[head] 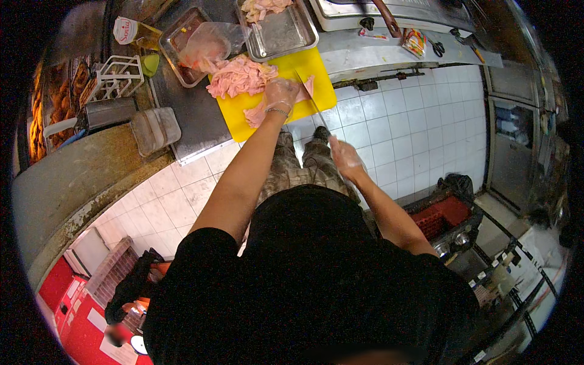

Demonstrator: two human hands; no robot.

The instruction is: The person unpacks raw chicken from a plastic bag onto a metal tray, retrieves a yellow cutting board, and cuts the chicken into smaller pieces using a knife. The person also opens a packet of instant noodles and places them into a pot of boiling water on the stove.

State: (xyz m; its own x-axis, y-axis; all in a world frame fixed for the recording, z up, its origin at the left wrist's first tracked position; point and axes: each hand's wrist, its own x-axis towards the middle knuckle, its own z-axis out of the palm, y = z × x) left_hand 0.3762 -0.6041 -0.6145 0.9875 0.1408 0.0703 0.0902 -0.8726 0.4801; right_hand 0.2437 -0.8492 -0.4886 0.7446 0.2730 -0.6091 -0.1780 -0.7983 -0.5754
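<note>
My left hand (280, 93), in a clear plastic glove, presses a strip of raw pale-pink meat (308, 87), perhaps chicken, flat on the yellow cutting board (325, 68). In my gloved right hand (346, 157) is the handle of a long knife (314, 99). Its blade slants up and left across the strip, just right of my left hand. A heap of raw pink meat pieces (242, 75) lies on the board's upper left, touching a clear plastic bag (214, 43). Another raw piece (255, 115) rests below my left hand.
Beyond the board stand a metal tray (283, 39) with pale raw pieces and a second tray (171, 57) under the bag. At left are an oil bottle (146, 37), a white rack (121, 75) and plastic containers (157, 130). Scissors (438, 48) lie right. Another person (132, 283) is lower left.
</note>
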